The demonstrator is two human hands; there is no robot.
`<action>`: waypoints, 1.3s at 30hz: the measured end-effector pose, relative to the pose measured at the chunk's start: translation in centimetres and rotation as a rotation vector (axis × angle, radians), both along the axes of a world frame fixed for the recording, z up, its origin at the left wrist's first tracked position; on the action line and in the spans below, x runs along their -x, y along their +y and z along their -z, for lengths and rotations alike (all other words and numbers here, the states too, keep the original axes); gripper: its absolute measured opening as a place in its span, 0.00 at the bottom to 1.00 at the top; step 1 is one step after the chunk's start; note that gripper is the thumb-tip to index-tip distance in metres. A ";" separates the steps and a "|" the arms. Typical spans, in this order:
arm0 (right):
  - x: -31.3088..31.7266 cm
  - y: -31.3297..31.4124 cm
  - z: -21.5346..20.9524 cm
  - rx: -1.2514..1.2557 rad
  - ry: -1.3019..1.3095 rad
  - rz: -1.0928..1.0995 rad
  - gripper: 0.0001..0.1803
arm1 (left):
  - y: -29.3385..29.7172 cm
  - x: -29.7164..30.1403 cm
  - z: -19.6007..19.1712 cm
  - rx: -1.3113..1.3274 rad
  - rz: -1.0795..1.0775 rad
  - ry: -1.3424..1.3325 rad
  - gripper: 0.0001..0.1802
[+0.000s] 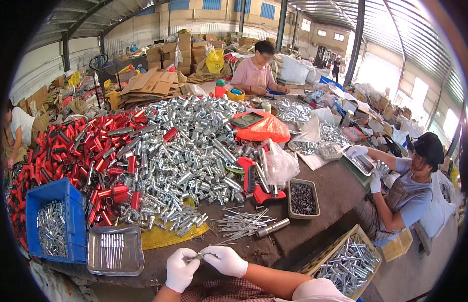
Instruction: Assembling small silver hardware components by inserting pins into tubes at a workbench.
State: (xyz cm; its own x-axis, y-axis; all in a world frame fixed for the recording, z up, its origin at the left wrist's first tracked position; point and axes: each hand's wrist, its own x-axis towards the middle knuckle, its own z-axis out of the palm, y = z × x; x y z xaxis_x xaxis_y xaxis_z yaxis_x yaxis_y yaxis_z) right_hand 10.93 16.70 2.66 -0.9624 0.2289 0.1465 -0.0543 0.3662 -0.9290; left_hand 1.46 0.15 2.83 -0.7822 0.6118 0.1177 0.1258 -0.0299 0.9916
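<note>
White-gloved, my left hand (180, 270) and my right hand (226, 260) meet at the table's front edge. Both are closed in a pinch on a small metal part (199, 255), mostly hidden by the fingers. Beyond them lie loose thin metal rods (241, 224) and a thick metal cylinder (273, 228). Left of my hands, a shallow steel tray (135, 254) holds several slim metal pieces (112, 250) in a row. Beside it stands a blue bin (77, 221) with small metal parts.
A tall heap of silver metal sockets (193, 151) and red handles (57, 156) covers the table. A tray of dark screws (303, 198) lies at right. A yellow crate (372, 277) of metal rods stands nearby. Co-workers sit at the far side (254, 73) and right (417, 186).
</note>
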 end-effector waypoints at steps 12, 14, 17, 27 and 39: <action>0.3 0.6 0.1 -0.190 0.061 -0.004 0.10 | 0.2 -0.6 -1.0 0.316 -0.061 0.519 0.07; 0.4 0.8 -0.1 -0.203 0.065 -0.046 0.09 | 0.2 -0.5 -1.2 0.318 -0.045 0.582 0.07; 0.4 2.0 -0.1 -0.317 0.107 0.012 0.09 | 0.2 0.5 -0.1 0.276 -0.067 0.607 0.07; 0.0 2.7 -2.7 -0.458 0.114 -0.039 0.05 | -0.4 0.8 -0.9 0.163 -0.037 0.656 0.12; -0.4 3.0 -5.1 -0.708 0.164 -0.044 0.04 | -0.4 1.2 -2.5 0.150 -0.011 0.763 0.09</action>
